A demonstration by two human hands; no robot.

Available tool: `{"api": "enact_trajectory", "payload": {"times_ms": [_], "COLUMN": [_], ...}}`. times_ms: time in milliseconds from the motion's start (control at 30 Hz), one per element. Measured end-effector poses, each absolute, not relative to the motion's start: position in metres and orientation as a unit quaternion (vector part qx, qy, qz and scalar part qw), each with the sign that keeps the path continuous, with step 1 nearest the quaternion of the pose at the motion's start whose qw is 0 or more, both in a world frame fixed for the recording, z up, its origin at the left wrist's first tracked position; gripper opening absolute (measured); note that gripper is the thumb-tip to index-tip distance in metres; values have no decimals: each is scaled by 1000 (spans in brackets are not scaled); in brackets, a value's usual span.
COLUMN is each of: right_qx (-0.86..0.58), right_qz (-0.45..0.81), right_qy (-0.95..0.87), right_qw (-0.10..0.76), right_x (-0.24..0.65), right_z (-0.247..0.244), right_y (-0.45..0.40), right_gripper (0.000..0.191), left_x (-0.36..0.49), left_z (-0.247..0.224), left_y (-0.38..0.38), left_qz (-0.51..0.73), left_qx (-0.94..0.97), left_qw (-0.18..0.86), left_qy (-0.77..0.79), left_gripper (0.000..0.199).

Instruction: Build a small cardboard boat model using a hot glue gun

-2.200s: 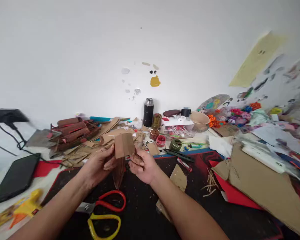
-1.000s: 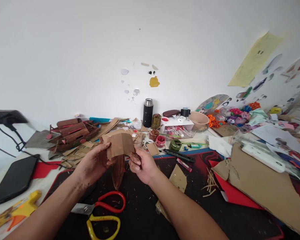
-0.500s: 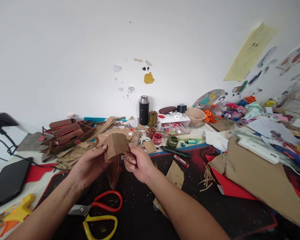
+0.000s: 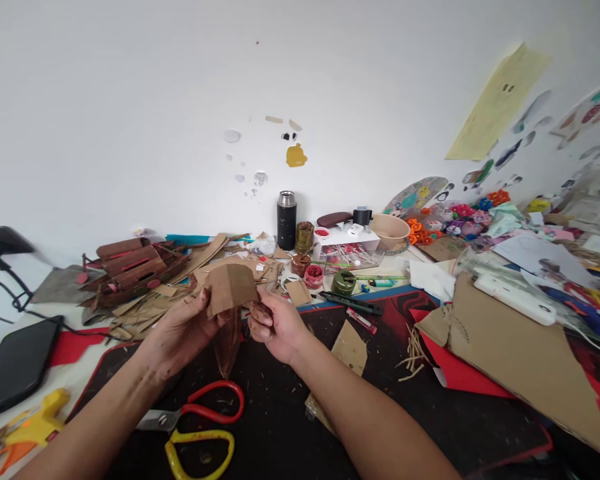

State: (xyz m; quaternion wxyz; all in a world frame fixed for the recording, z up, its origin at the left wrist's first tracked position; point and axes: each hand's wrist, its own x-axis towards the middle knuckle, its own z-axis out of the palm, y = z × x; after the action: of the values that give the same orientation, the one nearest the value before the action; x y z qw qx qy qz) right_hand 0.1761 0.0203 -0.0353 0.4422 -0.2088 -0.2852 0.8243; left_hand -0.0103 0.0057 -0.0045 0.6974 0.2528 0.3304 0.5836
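While the curved cardboard piece [image 4: 231, 288] is held up over the black mat [image 4: 280, 413], its nine o'clock edge is gripped by the left hand [image 4: 180, 333], with the thumb laid on top and the fingers partly hidden. The three o'clock edge is pinched by the right hand [image 4: 277, 327], its fingers curled. Below, at six o'clock, a pointed brown piece [image 4: 227, 352] is seen; by which hand it is supported cannot be told. Nearer the wearer, toward seven o'clock, the scissors [image 4: 165, 420] are laid with handles spread. At three o'clock, a red paint jar [image 4: 314, 275] and a green paint jar [image 4: 344, 283] are placed. At nine o'clock, a brown model boat [image 4: 135, 270] is set among cardboard scraps [image 4: 153, 307]; at eight, a yellow glue gun [image 4: 40, 420] is rested on the table [image 4: 75, 377].
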Motion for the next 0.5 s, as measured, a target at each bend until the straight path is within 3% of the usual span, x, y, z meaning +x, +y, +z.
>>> {"api": "enact_trajectory", "payload": {"times_ms": [500], "right_qx": [-210], "right_qz": [830], "right_qy": [-283], "right_qw": [433], "right_x": [175], "right_z": [-34], "right_y": [18], "right_gripper": [46], "left_x": [-10], "left_z": [-6], "left_y": [1], "left_qz": [560], "left_qx": [323], "left_qw": [688], "left_qy": [330], "left_gripper": [35]}}
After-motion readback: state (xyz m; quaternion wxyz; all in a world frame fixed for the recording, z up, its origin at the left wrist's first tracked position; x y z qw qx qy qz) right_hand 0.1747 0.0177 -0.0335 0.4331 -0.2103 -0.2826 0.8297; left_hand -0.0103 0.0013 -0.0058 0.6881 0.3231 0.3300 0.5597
